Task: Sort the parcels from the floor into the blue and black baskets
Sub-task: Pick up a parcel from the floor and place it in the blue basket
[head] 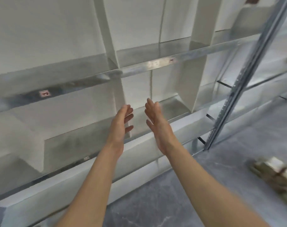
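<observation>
Now, shelf (57, 89): metal rack with white dividers, straight ahead of me.
Left hand (121, 126): raised before the shelf's lower front edge, fingers straight, holding nothing.
Right hand (157, 126): just beside it, palm facing my left, fingers straight; my hands are apart.
Parcel (276, 174): blurred, brownish, on the grey floor (172, 202) at the right, well apart from my hands.

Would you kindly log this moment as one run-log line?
left hand: open, empty | right hand: open, empty | shelving: ahead | floor object: blurred
</observation>
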Available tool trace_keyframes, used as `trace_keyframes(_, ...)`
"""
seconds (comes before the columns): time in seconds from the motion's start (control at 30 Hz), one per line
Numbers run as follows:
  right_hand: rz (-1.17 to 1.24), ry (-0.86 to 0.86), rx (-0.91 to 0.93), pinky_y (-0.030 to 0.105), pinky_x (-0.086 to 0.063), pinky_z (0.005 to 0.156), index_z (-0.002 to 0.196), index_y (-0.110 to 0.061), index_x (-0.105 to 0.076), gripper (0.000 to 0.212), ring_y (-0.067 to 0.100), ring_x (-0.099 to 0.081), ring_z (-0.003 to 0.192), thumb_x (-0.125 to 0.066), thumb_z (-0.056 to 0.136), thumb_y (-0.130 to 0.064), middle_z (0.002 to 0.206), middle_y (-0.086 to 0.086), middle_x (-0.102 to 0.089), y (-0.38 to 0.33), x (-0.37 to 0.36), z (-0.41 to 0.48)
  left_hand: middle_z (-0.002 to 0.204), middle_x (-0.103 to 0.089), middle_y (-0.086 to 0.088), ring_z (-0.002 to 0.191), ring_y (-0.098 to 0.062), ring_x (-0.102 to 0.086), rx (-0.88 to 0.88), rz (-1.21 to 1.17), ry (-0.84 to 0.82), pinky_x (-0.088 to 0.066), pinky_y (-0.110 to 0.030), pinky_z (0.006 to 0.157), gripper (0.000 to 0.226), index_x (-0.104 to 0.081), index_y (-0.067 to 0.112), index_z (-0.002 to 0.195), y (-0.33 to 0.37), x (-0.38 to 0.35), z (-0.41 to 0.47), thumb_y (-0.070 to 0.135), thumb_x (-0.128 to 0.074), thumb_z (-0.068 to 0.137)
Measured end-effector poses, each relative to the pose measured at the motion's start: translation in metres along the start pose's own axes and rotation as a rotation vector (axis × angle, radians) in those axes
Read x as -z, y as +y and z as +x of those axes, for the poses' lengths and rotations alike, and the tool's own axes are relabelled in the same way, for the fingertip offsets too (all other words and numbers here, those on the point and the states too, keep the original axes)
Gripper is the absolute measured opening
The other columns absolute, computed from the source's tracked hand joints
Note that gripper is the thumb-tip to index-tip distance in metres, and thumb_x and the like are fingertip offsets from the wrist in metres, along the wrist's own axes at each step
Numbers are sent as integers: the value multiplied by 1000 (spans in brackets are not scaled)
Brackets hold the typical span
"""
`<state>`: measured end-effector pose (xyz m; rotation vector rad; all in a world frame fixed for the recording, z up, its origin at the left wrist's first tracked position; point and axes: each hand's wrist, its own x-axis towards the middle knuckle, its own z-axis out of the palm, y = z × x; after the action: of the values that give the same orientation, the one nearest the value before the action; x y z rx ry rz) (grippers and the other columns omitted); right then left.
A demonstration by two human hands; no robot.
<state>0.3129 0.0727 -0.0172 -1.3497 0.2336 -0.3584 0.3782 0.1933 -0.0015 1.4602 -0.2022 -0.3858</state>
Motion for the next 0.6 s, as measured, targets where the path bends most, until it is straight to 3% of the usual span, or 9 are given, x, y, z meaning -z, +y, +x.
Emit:
trace_keyframes(0.23, 0, 297, 7, 38, -24, 128, 162, -38, -32, 86, -2, -34, 151, -34, 88, -81, 168, -18, -33, -10, 133, -30, 129, -70, 10, 121, -8, -64, 78, 61, -335, -49, -46, 109, 37, -67, 31, 121, -30, -147, 10, 56, -45, 104)
trace_keyframes(0.37, 12, 501, 21, 34, -26, 125, 159, -43, -36, 84, -3, -37, 148, -38, 86, -83, 167, -17, -36, -12, 191, -49, 126, -72, 11, 120, -6, -65, 123, 89, -548, -50, -45, 106, 47, -70, 31, 118, -49, -217, 12, 65, -53, 92)
trace_keyframes(0.53, 28, 719, -16, 32, -26, 123, 134, -57, -50, 58, -6, -41, 141, -40, 84, -86, 151, -27, -47, -22, 245, -70, 119, -75, 8, 118, -11, -66, 199, 111, -765, -50, -42, 101, 34, -71, 27, 111, -72, -291, 15, 50, -46, 105)
trace_keyframes(0.6, 24, 811, -12, 37, -25, 126, 143, -53, -48, 73, 0, -40, 146, -42, 78, -87, 157, -22, -45, -20, 265, -77, 127, -72, 4, 119, -12, -65, 219, 131, -835, -51, -38, 93, 33, -70, 27, 115, -82, -317, 15, 49, -47, 105)
